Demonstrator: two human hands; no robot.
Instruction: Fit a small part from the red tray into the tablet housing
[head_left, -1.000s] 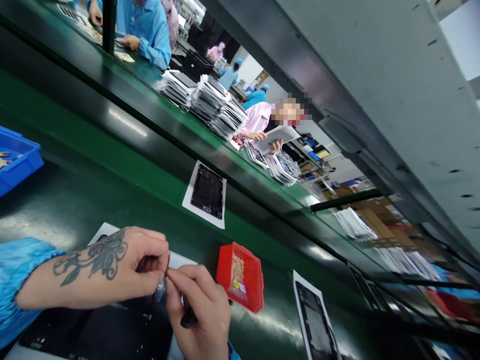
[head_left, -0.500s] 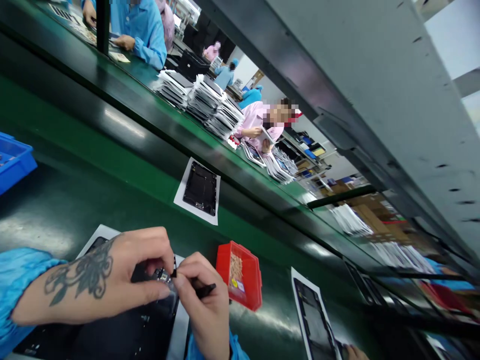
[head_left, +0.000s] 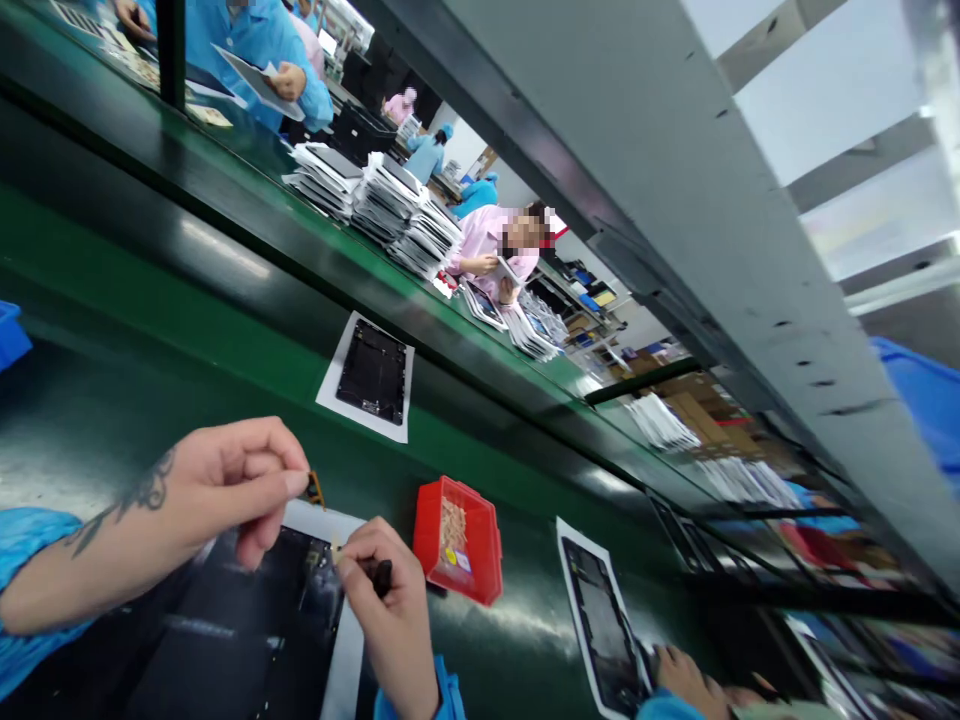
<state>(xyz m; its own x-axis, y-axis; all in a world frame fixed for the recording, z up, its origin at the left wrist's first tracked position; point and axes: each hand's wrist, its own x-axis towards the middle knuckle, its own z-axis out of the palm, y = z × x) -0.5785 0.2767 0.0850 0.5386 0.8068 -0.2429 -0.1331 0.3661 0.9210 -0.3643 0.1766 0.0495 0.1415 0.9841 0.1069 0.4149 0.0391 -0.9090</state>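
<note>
Red bin (head_left: pixel 486 550), grn belt (head_left: pixel 97 400), blk panel (head_left: pixel 247 620)

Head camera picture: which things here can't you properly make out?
All in the head view:
1. Small part in the left hand: tiny, half covered by fingertips.
2. Dark tool in the right hand: the fist hides all but one end.
3. Black panel: cut by the bottom edge, hands over its top.
4. Blue bin: cut by the left edge, contents unseen.
5. Red bin: its pieces are too small to identify.

A black frame (head_left: pixel 373 372) lies on the green belt (head_left: pixel 187 330) — stacked panels (head_left: pixel 390 205) beyond it.
</note>
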